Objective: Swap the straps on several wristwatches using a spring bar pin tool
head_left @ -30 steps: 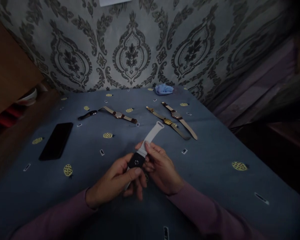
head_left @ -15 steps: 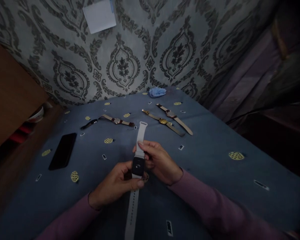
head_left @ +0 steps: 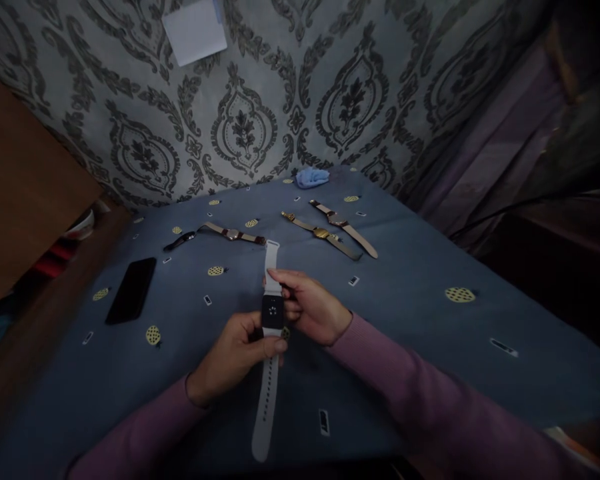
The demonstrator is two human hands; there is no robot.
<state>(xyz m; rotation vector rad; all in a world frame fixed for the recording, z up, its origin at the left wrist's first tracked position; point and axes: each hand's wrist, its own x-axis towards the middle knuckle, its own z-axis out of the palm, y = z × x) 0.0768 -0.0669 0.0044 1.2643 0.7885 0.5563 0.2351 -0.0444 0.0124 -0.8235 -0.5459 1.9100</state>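
Observation:
A smartwatch (head_left: 273, 312) with a dark square screen and a white strap is held above the table between both hands. My left hand (head_left: 235, 350) grips it below the case, thumb across the lower strap, which hangs down with its row of holes showing. My right hand (head_left: 313, 303) pinches the upper strap just above the case, thumb on top; some of its fingers are hidden behind the watch. The strap's looped end points toward the wall. Light marks show on the screen, too small to read.
On the blue patterned tablecloth (head_left: 400, 347) lie a black phone (head_left: 131, 291), a dark-strapped watch (head_left: 180, 241), a brown-and-beige watch (head_left: 233, 235), a gold watch (head_left: 321, 233) and another long-strapped watch (head_left: 337, 219). A crumpled blue cloth (head_left: 312, 177) lies by the wall. A wooden cabinet (head_left: 25, 187) stands left.
Both hands and the smartwatch sit slightly higher and further left in view, and the whole lower strap now shows. The view itself has shifted a little. The grip looks the same.

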